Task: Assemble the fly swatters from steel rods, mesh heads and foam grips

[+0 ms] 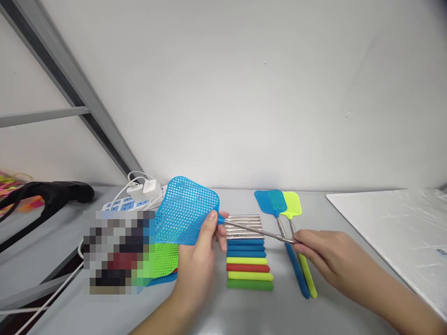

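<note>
A blue mesh fly swatter head [188,209] is held near its neck by my left hand [197,267], with the thumb on top. From that neck a thin metal rod [253,229] runs to the right. My right hand [328,256] pinches the rod's far end; its tip is hidden by the fingers. Behind and below the rod lie a row of metal rods [240,217] and several coloured handle grips [247,268]. Beside my right hand rest a blue fly swatter [268,201] and a yellow-green fly swatter [294,204], both with handles attached.
Green mesh swatter heads [165,258] are piled at the left, partly under a blurred patch. Behind them is a power strip [117,204] with white plugs [150,187] and cables. A white sheet-like panel [384,228] covers the right side. A metal frame [94,107] rises at left.
</note>
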A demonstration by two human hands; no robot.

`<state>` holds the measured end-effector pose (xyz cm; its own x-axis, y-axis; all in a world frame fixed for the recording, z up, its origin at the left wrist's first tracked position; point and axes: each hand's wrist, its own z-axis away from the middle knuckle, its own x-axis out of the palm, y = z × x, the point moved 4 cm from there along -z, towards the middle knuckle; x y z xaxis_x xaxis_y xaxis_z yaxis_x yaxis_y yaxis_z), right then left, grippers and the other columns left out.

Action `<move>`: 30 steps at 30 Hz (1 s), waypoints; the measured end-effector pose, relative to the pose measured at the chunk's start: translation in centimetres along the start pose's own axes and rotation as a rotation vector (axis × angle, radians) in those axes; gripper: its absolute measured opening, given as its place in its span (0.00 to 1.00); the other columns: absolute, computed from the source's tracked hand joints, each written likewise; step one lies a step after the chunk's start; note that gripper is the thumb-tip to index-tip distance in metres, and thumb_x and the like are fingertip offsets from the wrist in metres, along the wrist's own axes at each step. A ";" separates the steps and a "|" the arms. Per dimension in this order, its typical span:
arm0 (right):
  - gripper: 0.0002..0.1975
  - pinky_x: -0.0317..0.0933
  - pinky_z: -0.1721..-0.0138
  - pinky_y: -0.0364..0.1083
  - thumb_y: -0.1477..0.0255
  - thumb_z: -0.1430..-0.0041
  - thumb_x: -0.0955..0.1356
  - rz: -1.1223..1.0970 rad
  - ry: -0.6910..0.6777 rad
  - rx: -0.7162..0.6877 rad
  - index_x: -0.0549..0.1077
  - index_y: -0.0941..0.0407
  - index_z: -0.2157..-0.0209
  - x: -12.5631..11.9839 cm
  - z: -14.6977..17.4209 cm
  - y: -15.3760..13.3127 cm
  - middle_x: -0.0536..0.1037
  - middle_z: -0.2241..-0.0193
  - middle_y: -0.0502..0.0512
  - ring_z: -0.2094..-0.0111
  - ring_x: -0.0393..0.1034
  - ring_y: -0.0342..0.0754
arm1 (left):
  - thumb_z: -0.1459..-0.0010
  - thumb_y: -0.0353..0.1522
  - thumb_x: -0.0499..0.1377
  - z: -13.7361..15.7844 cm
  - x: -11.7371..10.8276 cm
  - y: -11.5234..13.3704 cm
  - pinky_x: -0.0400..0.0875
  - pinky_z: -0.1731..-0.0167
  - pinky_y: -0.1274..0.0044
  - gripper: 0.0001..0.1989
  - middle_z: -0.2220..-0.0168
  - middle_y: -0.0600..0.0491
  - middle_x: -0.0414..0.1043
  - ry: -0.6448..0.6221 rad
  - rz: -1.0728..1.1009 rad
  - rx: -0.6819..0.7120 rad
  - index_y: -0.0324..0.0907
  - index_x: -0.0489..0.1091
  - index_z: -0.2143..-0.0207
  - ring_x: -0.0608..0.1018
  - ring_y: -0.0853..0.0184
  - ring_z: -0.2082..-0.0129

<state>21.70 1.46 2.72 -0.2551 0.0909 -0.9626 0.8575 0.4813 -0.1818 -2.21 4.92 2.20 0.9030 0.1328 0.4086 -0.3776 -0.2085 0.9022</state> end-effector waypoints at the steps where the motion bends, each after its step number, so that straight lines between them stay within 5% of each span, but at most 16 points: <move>1: 0.16 0.48 0.77 0.44 0.64 0.29 0.55 0.025 0.013 -0.002 0.59 0.52 0.72 -0.3 0.0 0.3 0.67 0.79 0.44 0.80 0.62 0.43 | 0.41 0.36 0.62 -0.3 0.0 0.4 0.67 0.77 0.82 0.07 0.69 0.55 0.73 0.023 0.026 0.027 0.42 0.71 0.68 0.69 0.76 0.79; 6: 0.14 0.49 0.76 0.45 0.66 0.29 0.56 0.203 0.155 -0.058 0.64 0.52 0.68 -1.0 0.2 0.8 0.72 0.77 0.48 0.77 0.67 0.45 | 0.43 0.33 0.64 -1.4 -0.2 2.0 0.63 0.83 0.84 0.05 0.68 0.54 0.73 0.099 0.087 0.130 0.42 0.71 0.66 0.67 0.76 0.79; 10: 0.12 0.50 0.74 0.45 0.68 0.29 0.56 0.249 0.243 -0.077 0.67 0.54 0.63 -0.4 0.1 0.5 0.76 0.72 0.51 0.74 0.70 0.46 | 0.42 0.36 0.62 -1.4 -0.2 1.4 0.64 0.81 0.83 0.07 0.70 0.56 0.72 0.050 0.094 0.081 0.42 0.71 0.66 0.68 0.76 0.81; 16: 0.10 0.49 0.76 0.45 0.69 0.30 0.57 0.141 0.290 -0.101 0.67 0.54 0.57 0.2 -0.1 -1.2 0.72 0.75 0.48 0.77 0.67 0.44 | 0.38 0.45 0.55 1.1 1.1 -2.0 0.66 0.73 0.78 0.17 0.76 0.55 0.71 -0.222 -0.135 -0.169 0.39 0.73 0.65 0.71 0.74 0.83; 20: 0.09 0.46 0.77 0.45 0.68 0.30 0.59 0.118 0.308 -0.153 0.68 0.54 0.61 0.5 0.2 -3.0 0.70 0.78 0.46 0.79 0.64 0.43 | 0.37 0.43 0.54 3.4 2.4 -3.2 0.67 0.66 0.75 0.16 0.78 0.57 0.69 -0.416 -0.251 -0.278 0.40 0.73 0.64 0.71 0.71 0.80; 24: 0.12 0.44 0.76 0.46 0.67 0.30 0.58 0.103 0.253 -0.167 0.67 0.54 0.67 1.2 0.4 -4.3 0.68 0.79 0.46 0.80 0.62 0.43 | 0.33 0.43 0.48 4.6 2.8 -3.1 0.61 0.70 0.76 0.21 0.81 0.57 0.60 -0.561 -0.338 -0.262 0.42 0.64 0.77 0.66 0.70 0.77; 30: 0.16 0.43 0.76 0.46 0.66 0.30 0.58 0.147 0.293 -0.214 0.67 0.54 0.72 -0.1 0.0 -3.2 0.68 0.79 0.47 0.80 0.57 0.43 | 0.35 0.43 0.50 3.0 1.3 -1.9 0.50 0.77 0.76 0.24 0.81 0.58 0.49 -0.443 -0.330 -0.146 0.43 0.52 0.81 0.55 0.70 0.79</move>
<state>18.99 -0.11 3.42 -0.2802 0.4025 -0.8715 0.7898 0.6127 0.0290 0.27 2.57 0.58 0.9656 -0.2577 0.0335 -0.0571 -0.0849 0.9947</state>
